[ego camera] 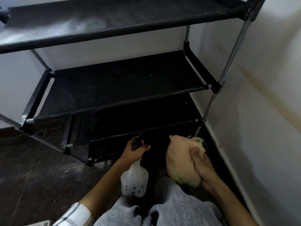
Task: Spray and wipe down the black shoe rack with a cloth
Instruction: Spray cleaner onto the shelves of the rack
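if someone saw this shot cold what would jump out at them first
Probably the black shoe rack, its empty fabric shelves filling the upper and middle frame in a corner of white walls. Next, low in the centre, the left hand gripping a white spray bottle by its black trigger head, and beside it the right hand clutching a bunched pale yellow cloth.

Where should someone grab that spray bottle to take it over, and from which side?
Grip the spray bottle around its wide translucent body, coming from below or the left. The left hand already wraps the narrow neck and black trigger head, and the bottle hangs tilted with its base towards the person, so the body is the free part.
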